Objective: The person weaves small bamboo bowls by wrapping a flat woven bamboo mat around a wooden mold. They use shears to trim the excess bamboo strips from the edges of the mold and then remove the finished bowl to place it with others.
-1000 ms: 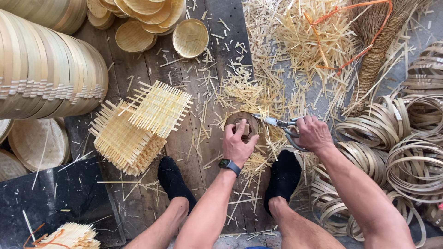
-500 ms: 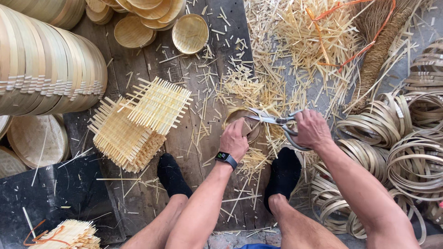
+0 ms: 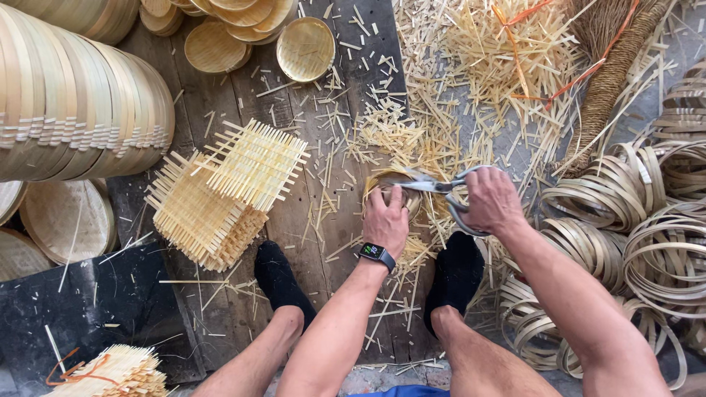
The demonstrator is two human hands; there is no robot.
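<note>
My left hand (image 3: 385, 218), with a watch on the wrist, presses down on a small round woven bamboo tray (image 3: 376, 181) on the wooden boards between my feet. My right hand (image 3: 491, 198) grips a pair of metal scissors (image 3: 435, 186) whose blades lie across the tray's far rim. Cut bamboo slivers lie all around the tray. Most of the tray is hidden under my left hand.
Square woven bamboo mats (image 3: 224, 190) are stacked to the left. A long row of round bamboo trays (image 3: 81, 110) lies at far left, loose round trays (image 3: 305, 48) at the top. Bamboo hoops (image 3: 647, 228) pile up at right, offcuts (image 3: 507, 59) at top right. My black-socked feet (image 3: 279, 276) flank the work.
The scissors and my right hand have shifted left along the tray's rim. My left hand has turned slightly on the tray.
</note>
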